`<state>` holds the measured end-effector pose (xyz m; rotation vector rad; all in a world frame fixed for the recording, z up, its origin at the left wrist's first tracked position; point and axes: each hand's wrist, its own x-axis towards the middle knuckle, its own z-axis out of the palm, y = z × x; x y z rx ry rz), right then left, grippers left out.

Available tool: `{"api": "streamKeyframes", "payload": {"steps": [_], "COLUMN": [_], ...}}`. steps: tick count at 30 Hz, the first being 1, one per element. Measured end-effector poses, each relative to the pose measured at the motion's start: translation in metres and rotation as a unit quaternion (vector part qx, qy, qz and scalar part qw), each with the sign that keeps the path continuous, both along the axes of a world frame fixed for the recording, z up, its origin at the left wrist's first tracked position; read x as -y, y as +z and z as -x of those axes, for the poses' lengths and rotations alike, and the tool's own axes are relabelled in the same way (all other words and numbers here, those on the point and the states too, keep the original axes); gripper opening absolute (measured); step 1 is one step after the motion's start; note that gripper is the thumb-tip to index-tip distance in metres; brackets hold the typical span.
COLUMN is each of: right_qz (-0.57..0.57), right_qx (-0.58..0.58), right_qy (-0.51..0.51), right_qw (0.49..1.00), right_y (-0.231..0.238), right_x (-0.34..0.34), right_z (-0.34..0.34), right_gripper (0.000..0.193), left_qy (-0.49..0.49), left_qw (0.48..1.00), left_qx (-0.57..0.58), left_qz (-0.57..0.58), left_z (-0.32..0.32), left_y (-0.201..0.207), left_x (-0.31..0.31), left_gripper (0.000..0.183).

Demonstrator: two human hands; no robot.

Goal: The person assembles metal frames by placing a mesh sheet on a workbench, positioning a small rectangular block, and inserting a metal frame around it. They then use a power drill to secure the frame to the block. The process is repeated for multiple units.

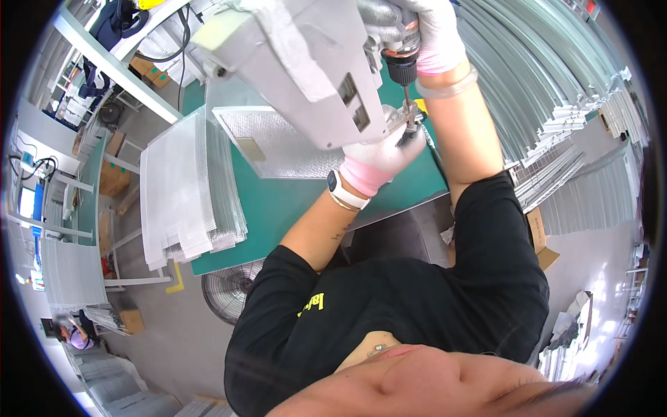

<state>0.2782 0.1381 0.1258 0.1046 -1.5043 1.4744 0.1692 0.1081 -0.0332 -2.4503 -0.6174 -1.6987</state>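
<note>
My right hand, in a white glove with a pink cuff, is closed around an orange and black power drill. The drill's bit points down at a small metal bracket beside the lower edge of a grey machine housing. Just below the bit's tip, my left hand, gloved the same way, has its fingers curled at the bracket. What lies inside these fingers is hidden. Behind the left wrist, a framed silver mesh panel lies on the green table.
A stack of pale mesh sheets overhangs the table's left side. Long metal strips are piled at the right. A round fan stands below the table's front edge. A white frame post slants across the upper left.
</note>
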Motion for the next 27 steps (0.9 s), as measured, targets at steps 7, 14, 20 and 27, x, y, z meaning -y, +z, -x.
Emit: {"api": "streamKeyframes", "payload": {"steps": [7,14,20,27], "right_qz": [0.222,0.145,0.145,0.103], "right_qx": [-0.173,-0.115,-0.127,-0.141], "right_qy": [0.006,0.002,-0.015,-0.120], "right_qw": [0.959,0.983,0.981,0.977], "right_y": [-0.037,-0.043,-0.040,-0.002], "right_x": [-0.008,-0.015,-0.002,0.012], "right_z": [-0.002,-0.008,-0.001,-0.015], "right_gripper": [0.059,0.052,0.046,0.040], "left_qy": [-0.089,-0.043,0.027,0.014], "left_qw": [0.993,0.998,0.999,0.999], "left_qx": [0.062,0.026,0.012,-0.023], "left_qz": [0.056,0.021,0.018,0.043], "left_z": [0.004,0.008,0.006,0.028], "left_y": [0.002,0.006,-0.001,0.005], "left_x": [-0.002,0.002,0.007,0.039], "left_gripper": [0.016,0.019,0.018,0.018]}}
